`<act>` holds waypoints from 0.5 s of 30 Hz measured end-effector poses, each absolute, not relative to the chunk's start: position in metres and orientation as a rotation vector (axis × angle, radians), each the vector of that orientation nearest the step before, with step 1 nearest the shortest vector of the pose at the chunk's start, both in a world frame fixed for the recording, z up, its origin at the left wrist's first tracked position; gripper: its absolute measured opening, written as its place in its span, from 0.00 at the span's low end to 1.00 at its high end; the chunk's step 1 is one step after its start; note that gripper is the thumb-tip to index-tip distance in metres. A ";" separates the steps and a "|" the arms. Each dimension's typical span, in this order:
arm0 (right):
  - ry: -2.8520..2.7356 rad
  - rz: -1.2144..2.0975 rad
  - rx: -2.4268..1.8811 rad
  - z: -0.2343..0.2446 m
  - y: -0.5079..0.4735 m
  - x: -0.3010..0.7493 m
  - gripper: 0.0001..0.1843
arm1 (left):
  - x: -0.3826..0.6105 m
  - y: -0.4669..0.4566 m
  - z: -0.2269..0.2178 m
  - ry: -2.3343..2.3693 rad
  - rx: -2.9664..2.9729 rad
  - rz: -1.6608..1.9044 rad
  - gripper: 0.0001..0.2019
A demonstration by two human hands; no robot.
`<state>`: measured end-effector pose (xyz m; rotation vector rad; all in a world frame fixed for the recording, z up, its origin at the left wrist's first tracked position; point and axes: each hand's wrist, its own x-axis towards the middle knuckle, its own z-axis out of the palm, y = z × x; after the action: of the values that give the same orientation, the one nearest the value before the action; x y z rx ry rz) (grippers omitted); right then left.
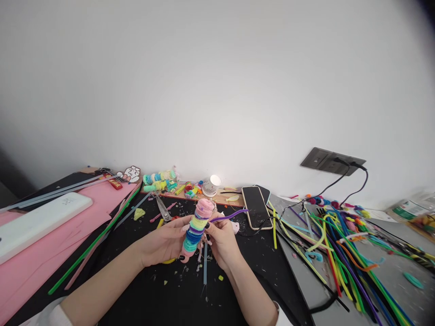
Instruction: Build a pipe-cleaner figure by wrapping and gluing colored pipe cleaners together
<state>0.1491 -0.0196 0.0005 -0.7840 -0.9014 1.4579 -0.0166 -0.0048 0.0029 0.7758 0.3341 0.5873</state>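
Over the black work surface I see a tube-like pipe cleaner craft [195,234], banded in pink, yellow, purple, blue and teal. My left hand [166,242] grips it from the left side, fingers behind it and thumb in front. My right hand [222,240] closes on its right side, thumb and fingertips pressed together near the purple band. From there a purple pipe cleaner [227,216] sticks out to the right; whether the fingers pinch it is hard to see. Scissors [163,208] lie behind my left hand.
Pink sheets [64,226] with a white oblong device [44,222] lie left. A paper cup [211,185], similar banded crafts [159,177] and a phone [257,208] stand or lie along the back. Many loose pipe cleaners [353,267] spread right, below a socket [333,161] with cables.
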 end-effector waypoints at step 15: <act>-0.888 1.527 -0.722 0.001 -0.020 0.151 0.16 | -0.017 -0.005 0.001 0.258 0.793 0.549 0.16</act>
<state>0.1515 -0.0204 0.0005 -0.7218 -0.8878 1.5275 -0.0170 -0.0052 0.0012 0.7925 0.2585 0.5493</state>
